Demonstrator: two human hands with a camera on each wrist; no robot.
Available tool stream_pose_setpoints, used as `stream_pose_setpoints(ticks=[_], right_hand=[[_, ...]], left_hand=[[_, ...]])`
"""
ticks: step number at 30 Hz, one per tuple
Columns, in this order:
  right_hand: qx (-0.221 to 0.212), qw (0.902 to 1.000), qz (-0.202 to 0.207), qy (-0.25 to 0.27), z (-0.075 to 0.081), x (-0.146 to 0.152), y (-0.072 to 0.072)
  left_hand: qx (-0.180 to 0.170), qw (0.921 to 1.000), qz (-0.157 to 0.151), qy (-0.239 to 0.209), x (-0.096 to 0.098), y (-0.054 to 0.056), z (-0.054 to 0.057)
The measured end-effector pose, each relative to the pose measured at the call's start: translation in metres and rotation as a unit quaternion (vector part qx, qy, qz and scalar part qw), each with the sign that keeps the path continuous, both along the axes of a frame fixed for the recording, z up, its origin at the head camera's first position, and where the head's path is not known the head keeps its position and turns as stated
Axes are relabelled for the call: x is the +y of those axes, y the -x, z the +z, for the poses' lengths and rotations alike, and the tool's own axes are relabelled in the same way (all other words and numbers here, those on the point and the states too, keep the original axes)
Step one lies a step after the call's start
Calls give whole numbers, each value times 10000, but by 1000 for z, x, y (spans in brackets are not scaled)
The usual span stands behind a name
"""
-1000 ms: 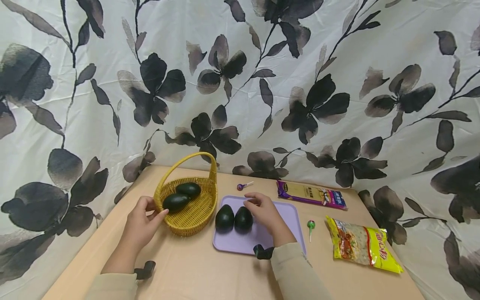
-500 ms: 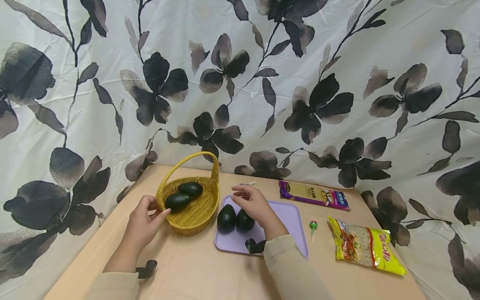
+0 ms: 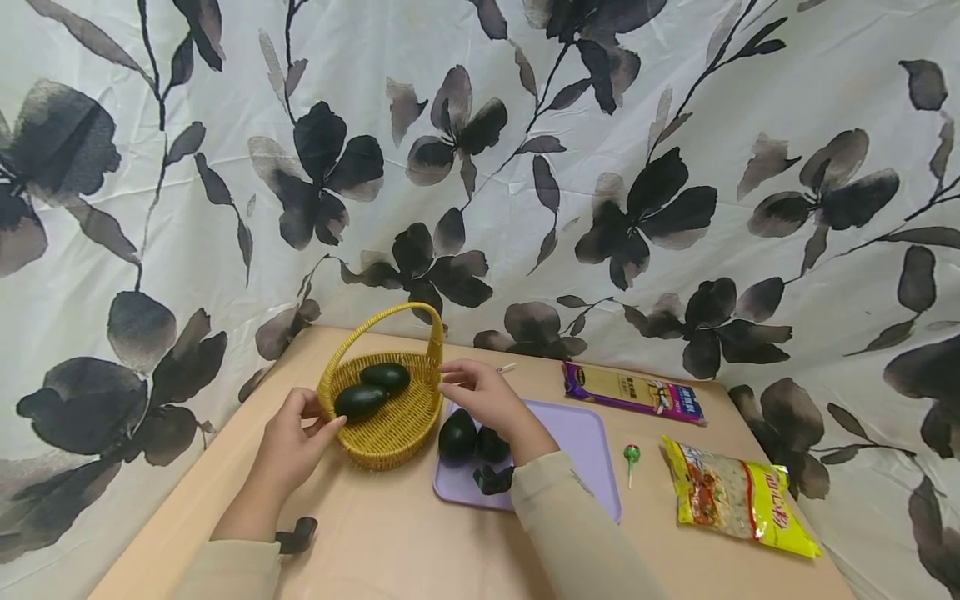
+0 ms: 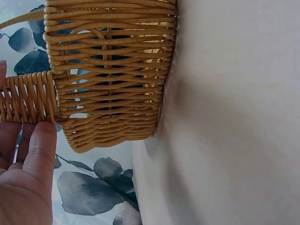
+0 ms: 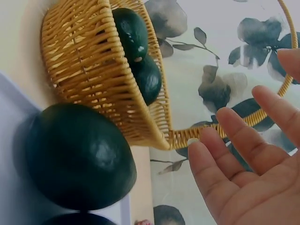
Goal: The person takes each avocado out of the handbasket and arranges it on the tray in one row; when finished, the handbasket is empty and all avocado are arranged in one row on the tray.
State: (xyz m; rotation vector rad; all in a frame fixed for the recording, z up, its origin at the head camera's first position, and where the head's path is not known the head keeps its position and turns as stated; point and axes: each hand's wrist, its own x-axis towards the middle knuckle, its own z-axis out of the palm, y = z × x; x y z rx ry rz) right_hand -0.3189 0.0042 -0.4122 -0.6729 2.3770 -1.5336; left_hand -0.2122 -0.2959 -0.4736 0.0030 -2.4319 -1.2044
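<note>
The wicker basket [image 3: 381, 459] holds two avocados [image 3: 362, 402], with two more [image 3: 457, 437] left along the tray [image 3: 581, 442]'s left edge; left hand [image 3: 287, 446] pinches the handle [image 4: 28, 96], loose right hand [image 3: 491, 404] perhaps touching.

The table [image 3: 405, 533] carries a basket [image 3: 405, 417], tray [image 3: 581, 442], two packets [image 3: 633, 392] and green lollipop [image 3: 632, 454].

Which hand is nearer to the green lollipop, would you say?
The right hand. It is left of the green lollipop, beside the yellow basket; the left hand is farther left, gripping the basket.
</note>
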Motion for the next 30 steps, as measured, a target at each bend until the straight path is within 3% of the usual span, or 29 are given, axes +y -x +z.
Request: stream_pose_setpoints(ticks=[15, 26, 30], right_hand=[[3, 9969, 610, -490, 2, -41, 12], [-258, 9951, 805, -505, -3, -62, 17], [-534, 9936, 886, -464, -6, -71, 21]], left_hand=[[16, 10000, 14, 7, 0, 0, 0], [53, 10000, 15, 51, 0, 0, -1], [-29, 10000, -42, -30, 0, 0, -2]])
